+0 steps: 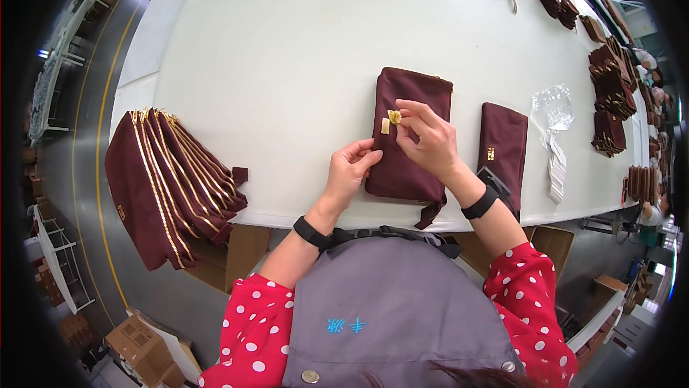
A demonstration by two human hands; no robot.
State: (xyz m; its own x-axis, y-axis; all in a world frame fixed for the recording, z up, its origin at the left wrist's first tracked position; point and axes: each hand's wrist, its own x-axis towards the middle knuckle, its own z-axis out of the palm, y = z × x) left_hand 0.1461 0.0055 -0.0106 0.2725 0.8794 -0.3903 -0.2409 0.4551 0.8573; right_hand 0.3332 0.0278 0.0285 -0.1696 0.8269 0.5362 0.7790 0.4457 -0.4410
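Maroon fabric pouch [409, 129] — flat, rectangular, gold tag [394, 116]

The pouch [409, 129] under both hands is matt maroon cloth with a fine, smooth weave and a thin gold metal zip along its far edge. On it, the right hand [429, 140] pinches a small crumpled gold foil scrap [394, 116], shiny, beside a pale paper tag [385, 126]. The surface [287, 50] is smooth, matt off-white. Left of the pouch, a stack of pouches [169, 183] shows glossy gold zip teeth. To its right lies crinkled clear plastic wrap [552, 104].
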